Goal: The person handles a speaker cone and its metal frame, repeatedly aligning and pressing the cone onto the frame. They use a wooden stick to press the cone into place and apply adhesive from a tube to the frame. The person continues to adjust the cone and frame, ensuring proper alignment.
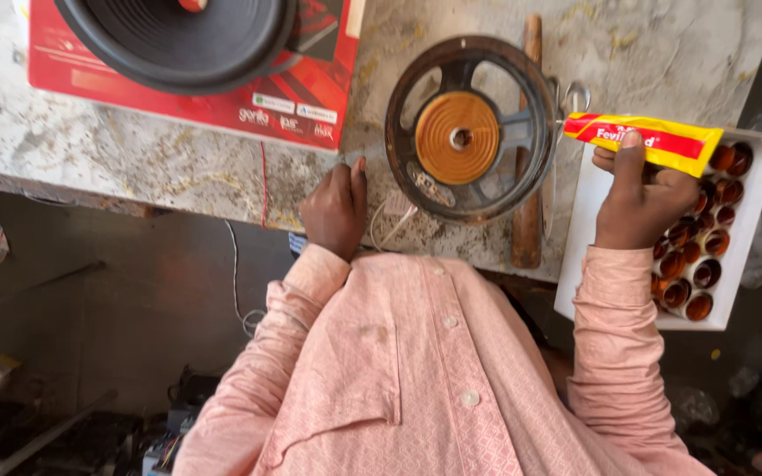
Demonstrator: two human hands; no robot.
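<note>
My right hand (641, 198) grips a yellow and red glue tube (650, 137), held level with its nozzle end pointing left at the rim of a round metal speaker frame (535, 132). Inside that frame sits an orange ribbed disc (457, 137). My left hand (337, 207) rests on the stone worktop (134, 150) by the frame's lower left rim, fingers together and holding nothing. A thin white wire (390, 231) runs from the frame toward me.
A white tray (579, 229) of several brown cylindrical coils stands at the right, under my right hand. A wooden handle (526, 225) lies beside the frame. A black speaker cone (178, 40) rests on a red box (284, 110) at the back left.
</note>
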